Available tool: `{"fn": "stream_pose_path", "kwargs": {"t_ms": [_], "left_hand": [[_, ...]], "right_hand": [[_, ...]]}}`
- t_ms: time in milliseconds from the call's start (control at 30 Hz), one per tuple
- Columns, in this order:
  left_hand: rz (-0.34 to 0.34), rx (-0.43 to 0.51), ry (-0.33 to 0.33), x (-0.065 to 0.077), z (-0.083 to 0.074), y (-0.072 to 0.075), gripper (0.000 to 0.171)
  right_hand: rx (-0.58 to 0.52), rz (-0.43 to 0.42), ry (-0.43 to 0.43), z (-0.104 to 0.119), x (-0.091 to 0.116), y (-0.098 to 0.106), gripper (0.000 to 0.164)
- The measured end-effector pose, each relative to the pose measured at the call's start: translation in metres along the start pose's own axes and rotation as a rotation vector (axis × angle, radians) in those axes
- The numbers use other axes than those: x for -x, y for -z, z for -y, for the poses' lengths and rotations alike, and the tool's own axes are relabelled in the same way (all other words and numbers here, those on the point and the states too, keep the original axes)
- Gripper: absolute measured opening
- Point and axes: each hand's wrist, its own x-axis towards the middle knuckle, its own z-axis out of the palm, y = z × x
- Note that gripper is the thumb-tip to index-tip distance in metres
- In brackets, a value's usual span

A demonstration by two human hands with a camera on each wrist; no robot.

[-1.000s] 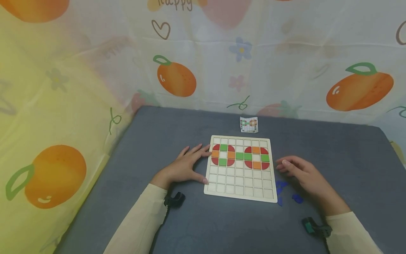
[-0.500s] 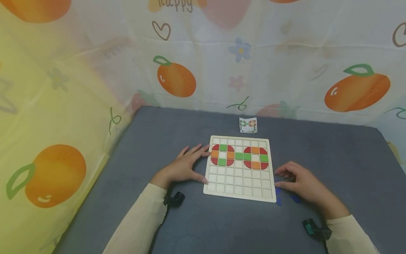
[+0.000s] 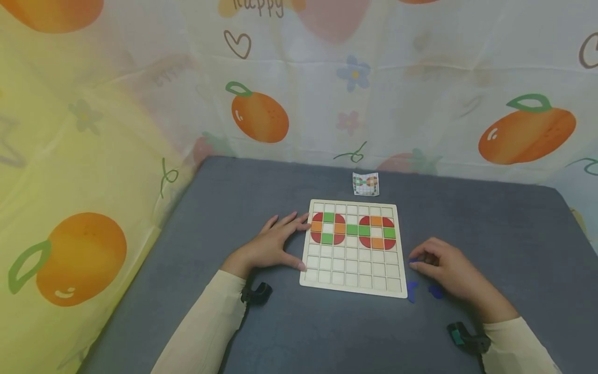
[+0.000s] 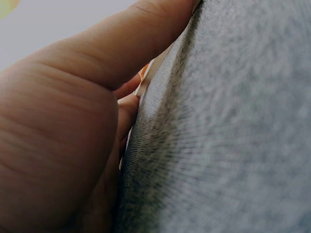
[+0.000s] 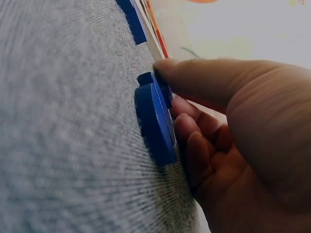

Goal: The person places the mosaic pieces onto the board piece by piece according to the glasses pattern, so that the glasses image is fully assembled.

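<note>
A pale wooden grid board [image 3: 351, 266] lies on the table, with red, orange and green tiles set in two ring shapes joined by green. My left hand [image 3: 268, 248] is spread along its left edge, thumb and fingertips touching the rim. Right of the board, my right hand [image 3: 446, 267] pinches a small blue piece [image 3: 413, 261] between thumb and fingers; its shape is mostly hidden. Two other blue places show on the cloth: blue pieces [image 3: 411, 292] by the board's lower right corner, and a rounded blue piece [image 5: 154, 124] below the hand.
Behind the board stands a small printed card [image 3: 366, 185] showing a coloured grid pattern. Grey cloth [image 3: 261, 332] covers the table. A fruit-print curtain [image 3: 308, 104] hangs along the back and left side.
My right hand has come down to the blue pieces, closed finger and thumb on one, and drawn it slightly right of the board. My left hand stays in place.
</note>
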Motion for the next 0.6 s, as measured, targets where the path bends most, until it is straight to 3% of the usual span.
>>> {"fn": "stream_pose_path", "kwargs": {"t_ms": [267, 600], "left_hand": [[0.000, 0.006, -0.004, -0.0002, -0.0006, 0.0007, 0.113], [0.001, 0.000, 0.004, 0.0001, -0.0008, 0.0007, 0.113]], "right_hand": [[0.037, -0.063, -0.093, 0.0011, 0.0006, 0.0017, 0.006], [0.051, -0.098, -0.185, -0.0026, 0.0002, 0.0079, 0.016]]}}
